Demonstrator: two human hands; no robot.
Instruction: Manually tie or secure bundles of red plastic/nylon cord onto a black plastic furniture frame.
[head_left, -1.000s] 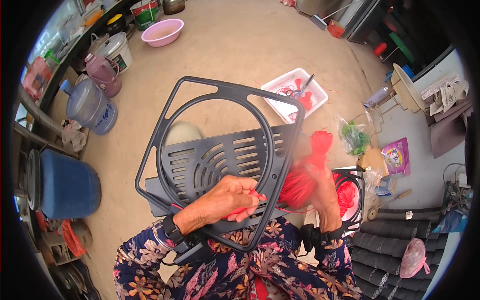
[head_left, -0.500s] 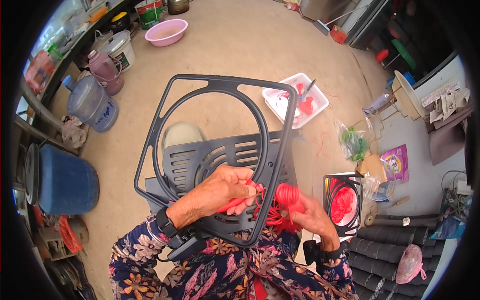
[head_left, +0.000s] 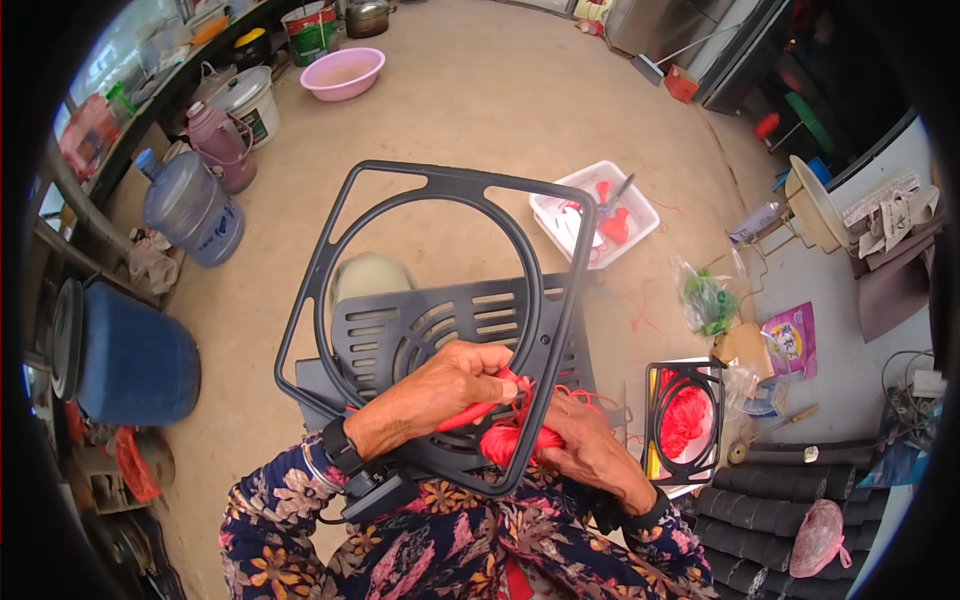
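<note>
1. Frame (head_left: 440,330), a dark plastic square with a round opening, is held upright over the lap and serves as the landmark; its lower edge should be kept steadied.
2. At the left of that lower edge, the left hand (head_left: 450,385) is closed on a strand of red cord (head_left: 470,412); tension on the strand is best kept even.
3. Just right of it, the right hand (head_left: 590,450) is wrapped around a red cord bundle (head_left: 515,440), touching the frame's rim; the bundle should be passed close to the rim.
4. Well right of the frame, a smaller frame filled with red netting (head_left: 685,420) lies on the floor.
</note>
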